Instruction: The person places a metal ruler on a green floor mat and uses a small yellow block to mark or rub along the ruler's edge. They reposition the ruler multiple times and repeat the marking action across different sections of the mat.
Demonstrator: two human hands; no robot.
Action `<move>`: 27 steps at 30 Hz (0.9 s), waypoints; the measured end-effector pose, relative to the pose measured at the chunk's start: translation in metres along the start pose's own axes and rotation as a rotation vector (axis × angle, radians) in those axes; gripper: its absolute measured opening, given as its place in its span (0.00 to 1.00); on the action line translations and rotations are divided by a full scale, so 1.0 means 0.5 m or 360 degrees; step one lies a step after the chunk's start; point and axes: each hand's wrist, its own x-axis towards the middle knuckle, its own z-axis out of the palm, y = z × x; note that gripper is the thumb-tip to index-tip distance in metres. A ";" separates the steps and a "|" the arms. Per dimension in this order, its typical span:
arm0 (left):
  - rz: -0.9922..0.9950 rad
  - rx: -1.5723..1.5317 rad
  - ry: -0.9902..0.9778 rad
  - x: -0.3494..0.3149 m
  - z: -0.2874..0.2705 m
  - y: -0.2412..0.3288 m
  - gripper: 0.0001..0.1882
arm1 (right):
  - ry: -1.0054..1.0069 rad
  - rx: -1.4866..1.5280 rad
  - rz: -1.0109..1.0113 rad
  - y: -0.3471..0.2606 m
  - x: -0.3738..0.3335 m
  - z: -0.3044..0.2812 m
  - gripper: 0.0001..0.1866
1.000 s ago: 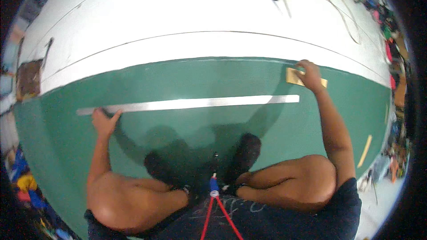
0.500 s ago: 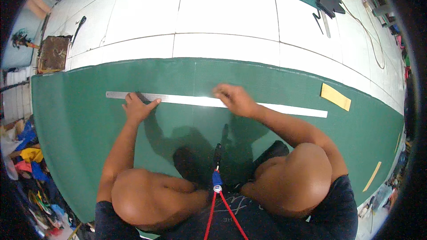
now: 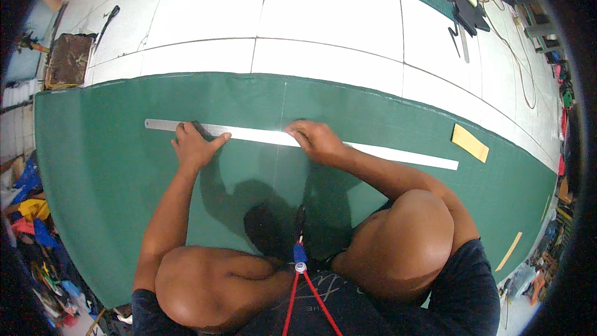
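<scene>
Under both hands lies a long metal ruler [image 3: 273, 137] on green fabric [image 3: 112, 168]. The left hand [image 3: 194, 145] presses it with fingers spread flat; the right hand [image 3: 314, 139], fingers curled together, rests on its edge. Well right of that hand sits a small yellow card [image 3: 470, 142].

I see a long ruler [image 3: 273, 137] of bare metal, smooth and bright, glaring white near its middle. It lies on green cloth [image 3: 112, 168], matt and finely woven. The white table [image 3: 323, 18] looks smooth, faintly glossy. A tan card piece [image 3: 470, 142] looks like matt paper.
</scene>
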 end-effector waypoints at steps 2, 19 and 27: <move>0.0005 0.0016 0.0046 -0.001 0.003 0.001 0.60 | -0.0043 -0.0100 -0.0053 0.000 0.001 -0.001 0.14; 0.0023 0.0034 0.0230 0.030 0.076 -0.073 0.58 | 0.0561 -0.0361 0.0979 0.107 -0.408 -0.278 0.13; -0.0039 0.0166 0.0024 0.039 0.055 -0.047 0.59 | 0.1290 -0.0421 0.1170 0.238 -0.579 -0.356 0.16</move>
